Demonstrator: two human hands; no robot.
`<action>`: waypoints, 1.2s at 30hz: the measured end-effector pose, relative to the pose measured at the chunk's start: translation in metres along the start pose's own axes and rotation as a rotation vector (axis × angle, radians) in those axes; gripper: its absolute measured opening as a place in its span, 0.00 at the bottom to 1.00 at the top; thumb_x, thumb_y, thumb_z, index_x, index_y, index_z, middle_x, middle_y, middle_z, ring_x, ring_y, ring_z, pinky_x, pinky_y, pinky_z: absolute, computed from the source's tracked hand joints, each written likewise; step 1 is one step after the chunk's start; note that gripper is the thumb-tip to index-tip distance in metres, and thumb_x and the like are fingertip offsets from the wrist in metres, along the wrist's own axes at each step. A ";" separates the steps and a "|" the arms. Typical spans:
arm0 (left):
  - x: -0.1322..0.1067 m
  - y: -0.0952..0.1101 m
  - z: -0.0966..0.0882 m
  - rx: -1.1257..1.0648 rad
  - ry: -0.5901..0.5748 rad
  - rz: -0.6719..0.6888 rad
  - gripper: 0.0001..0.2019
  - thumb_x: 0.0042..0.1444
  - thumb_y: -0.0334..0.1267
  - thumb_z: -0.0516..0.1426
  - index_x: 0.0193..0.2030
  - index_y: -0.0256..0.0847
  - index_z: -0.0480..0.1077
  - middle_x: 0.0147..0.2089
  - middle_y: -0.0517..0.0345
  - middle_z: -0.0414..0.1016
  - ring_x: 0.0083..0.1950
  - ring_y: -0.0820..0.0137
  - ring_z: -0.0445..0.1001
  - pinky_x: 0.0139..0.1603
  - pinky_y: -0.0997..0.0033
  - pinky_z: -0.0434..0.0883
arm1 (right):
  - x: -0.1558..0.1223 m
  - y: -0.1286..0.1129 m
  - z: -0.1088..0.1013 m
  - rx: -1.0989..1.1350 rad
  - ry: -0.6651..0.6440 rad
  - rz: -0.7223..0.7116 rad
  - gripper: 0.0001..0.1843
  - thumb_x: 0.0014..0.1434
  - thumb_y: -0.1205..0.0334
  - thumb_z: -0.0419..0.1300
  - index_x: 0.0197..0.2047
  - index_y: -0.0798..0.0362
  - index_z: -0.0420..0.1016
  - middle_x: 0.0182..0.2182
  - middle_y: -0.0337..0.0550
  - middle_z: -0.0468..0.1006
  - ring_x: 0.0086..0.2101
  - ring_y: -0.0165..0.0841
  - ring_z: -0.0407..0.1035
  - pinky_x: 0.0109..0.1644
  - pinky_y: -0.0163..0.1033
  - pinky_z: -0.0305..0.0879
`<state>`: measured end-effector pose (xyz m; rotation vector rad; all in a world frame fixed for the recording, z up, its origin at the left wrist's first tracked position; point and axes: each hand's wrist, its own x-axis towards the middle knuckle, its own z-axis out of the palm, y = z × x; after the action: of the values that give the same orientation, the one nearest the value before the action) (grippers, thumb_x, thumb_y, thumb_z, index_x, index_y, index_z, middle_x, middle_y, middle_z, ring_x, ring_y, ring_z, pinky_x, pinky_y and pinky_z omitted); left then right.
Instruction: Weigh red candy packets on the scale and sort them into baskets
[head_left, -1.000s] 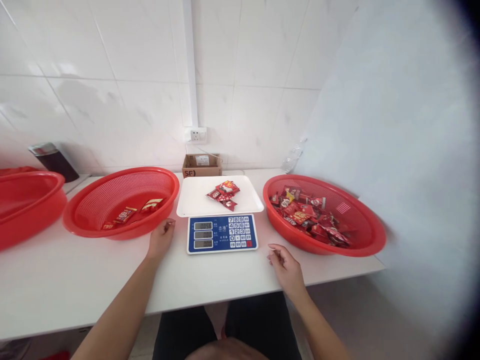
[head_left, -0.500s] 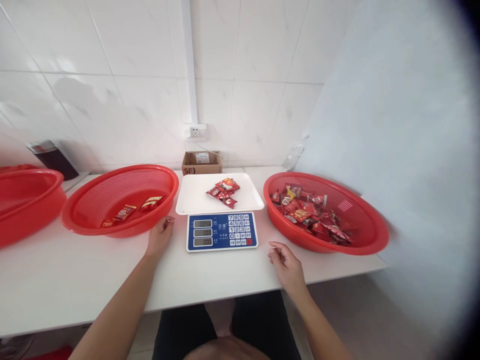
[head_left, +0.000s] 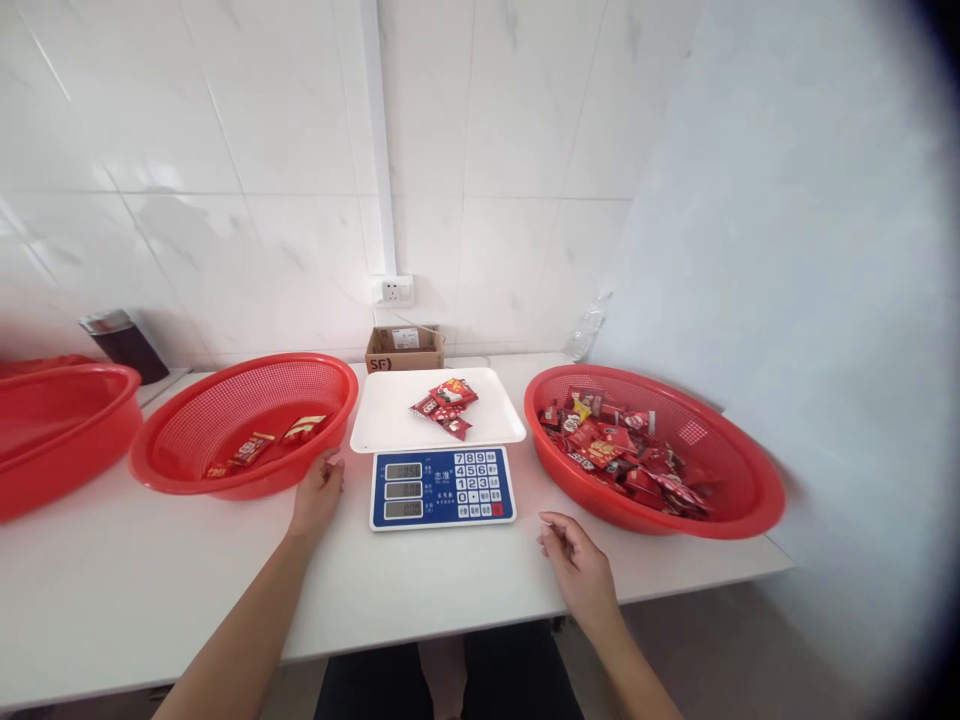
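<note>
My left hand (head_left: 318, 492) rests on the table between the left red basket (head_left: 172, 484) and the scale's blue keypad panel (head_left: 442, 488). Its fingers are loosely bent, a little apart, with nothing in them. On the other side of the scale, my right hand (head_left: 579, 565) lies half-curled near the front edge, holding nothing, close to the right red basket (head_left: 570, 480). Several small red snack packets (head_left: 448, 404) lie in a pile on the scale's white tray (head_left: 382, 415). Many more wrapped packets (head_left: 611, 445) fill the right basket; a few packets (head_left: 259, 447) lie in the left one.
Behind the scale stands a small cardboard box (head_left: 379, 363), below a wall socket (head_left: 393, 290). A clear plastic bottle (head_left: 586, 330) leans at the back right. At the far left are another red basket (head_left: 67, 450) and a dark flask (head_left: 131, 345).
The whole view has shifted so that the table sits slightly lower in the picture. My hands, the packets and the baskets keep their places.
</note>
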<state>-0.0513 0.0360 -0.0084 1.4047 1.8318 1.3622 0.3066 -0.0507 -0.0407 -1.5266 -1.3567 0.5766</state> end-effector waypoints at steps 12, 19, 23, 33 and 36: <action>-0.001 0.004 -0.002 0.010 -0.042 -0.001 0.26 0.51 0.54 0.49 0.50 0.37 0.64 0.22 0.64 0.63 0.26 0.67 0.66 0.30 0.67 0.64 | 0.002 0.001 -0.001 -0.004 -0.024 0.013 0.19 0.53 0.48 0.53 0.39 0.53 0.73 0.27 0.43 0.77 0.28 0.34 0.72 0.33 0.34 0.69; 0.001 0.004 0.000 -0.014 -0.058 -0.012 0.29 0.51 0.54 0.49 0.54 0.37 0.61 0.21 0.64 0.61 0.26 0.67 0.65 0.29 0.68 0.64 | 0.004 0.002 0.001 0.002 -0.027 0.034 0.20 0.52 0.47 0.52 0.39 0.53 0.73 0.27 0.44 0.78 0.28 0.34 0.72 0.34 0.34 0.69; 0.000 0.012 -0.001 -0.008 -0.056 -0.036 0.30 0.50 0.54 0.49 0.55 0.36 0.60 0.20 0.65 0.61 0.25 0.67 0.65 0.30 0.67 0.64 | 0.005 0.003 0.002 -0.001 -0.042 0.051 0.20 0.51 0.47 0.53 0.40 0.53 0.73 0.27 0.43 0.77 0.28 0.34 0.72 0.34 0.33 0.69; 0.005 0.005 0.000 -0.073 -0.050 -0.088 0.32 0.48 0.55 0.50 0.56 0.36 0.59 0.20 0.66 0.62 0.24 0.68 0.65 0.26 0.68 0.63 | 0.013 0.011 0.003 0.066 -0.067 0.161 0.24 0.50 0.46 0.55 0.44 0.53 0.70 0.25 0.40 0.76 0.26 0.32 0.71 0.33 0.31 0.68; 0.002 0.006 -0.002 -0.116 -0.047 -0.094 0.30 0.46 0.55 0.52 0.52 0.37 0.62 0.21 0.66 0.62 0.24 0.68 0.65 0.27 0.68 0.63 | 0.014 0.015 0.003 0.078 -0.090 0.181 0.25 0.50 0.45 0.55 0.46 0.53 0.69 0.25 0.39 0.75 0.28 0.32 0.71 0.34 0.31 0.68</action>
<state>-0.0508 0.0372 -0.0024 1.2656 1.7368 1.3540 0.3144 -0.0353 -0.0521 -1.5854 -1.2554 0.8111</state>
